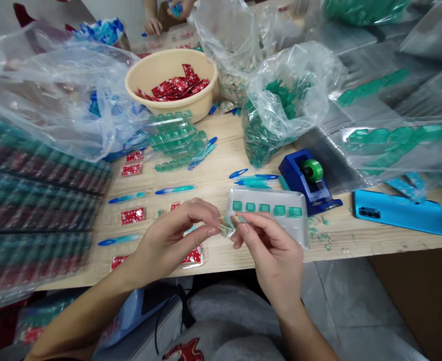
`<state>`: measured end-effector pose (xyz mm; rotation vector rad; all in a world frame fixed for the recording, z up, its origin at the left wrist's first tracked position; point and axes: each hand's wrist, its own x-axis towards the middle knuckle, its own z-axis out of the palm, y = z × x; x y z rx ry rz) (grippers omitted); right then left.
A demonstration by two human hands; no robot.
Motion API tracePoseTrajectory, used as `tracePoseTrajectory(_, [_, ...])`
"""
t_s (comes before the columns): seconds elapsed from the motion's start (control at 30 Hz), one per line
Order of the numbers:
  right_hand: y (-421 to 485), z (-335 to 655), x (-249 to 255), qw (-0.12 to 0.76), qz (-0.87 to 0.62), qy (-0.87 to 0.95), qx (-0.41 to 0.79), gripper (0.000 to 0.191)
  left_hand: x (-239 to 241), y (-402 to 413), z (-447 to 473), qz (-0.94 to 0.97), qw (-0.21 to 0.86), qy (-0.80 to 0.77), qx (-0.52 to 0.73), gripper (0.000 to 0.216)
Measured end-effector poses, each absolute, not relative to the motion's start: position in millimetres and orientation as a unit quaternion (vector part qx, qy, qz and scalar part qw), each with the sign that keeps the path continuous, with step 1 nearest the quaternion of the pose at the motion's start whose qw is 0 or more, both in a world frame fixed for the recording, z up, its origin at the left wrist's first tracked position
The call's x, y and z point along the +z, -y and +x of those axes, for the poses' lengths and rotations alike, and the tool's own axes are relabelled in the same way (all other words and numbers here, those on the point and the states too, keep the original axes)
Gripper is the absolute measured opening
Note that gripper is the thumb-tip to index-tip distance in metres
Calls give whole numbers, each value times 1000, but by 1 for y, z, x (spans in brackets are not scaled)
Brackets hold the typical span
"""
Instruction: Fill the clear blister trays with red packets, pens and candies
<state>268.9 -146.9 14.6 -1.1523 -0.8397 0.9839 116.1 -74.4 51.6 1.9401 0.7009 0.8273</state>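
Observation:
My left hand (185,225) and my right hand (269,245) meet above the table's front edge, fingertips pinched on a small pale green-and-beige packet (226,228). Fingers cover much of it, so its exact kind is unclear. Just behind my right hand lies a clear plastic tray (299,196) with a row of several green gem-like pieces (264,208). Beneath and left of my left hand are red patterned packets (133,216) in clear blister shells, partly hidden by the hand. Blue-and-turquoise craft knives or pen-like tools (174,190) lie beside them.
Stacked filled packs (36,200) rise at the left. Behind stand a cream basin (134,82) of red packets and a bag of green pieces (269,120). A blue tape dispenser (299,175) and blue phone (401,211) lie right. Another person's hand (153,25) shows across the table.

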Motion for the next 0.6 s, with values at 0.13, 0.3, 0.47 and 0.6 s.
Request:
tracePoseTrajectory(0.13, [146,268,14,631,-524,413,396,20,50,76,115,782,450,-289,321,4])
tracePoseTrajectory(0.3, [146,269,14,625,-503,414,430,22,48,75,115,812,387,-303,314,10])
tracePoseTrajectory(0.47, [145,269,15,624,-510,402,435,20,45,75,114,840,316,-312,311,17])
tracePoseTrajectory(0.6, [142,268,15,634,-496,371,463,19,43,76,113,861,254,-288,332,31])
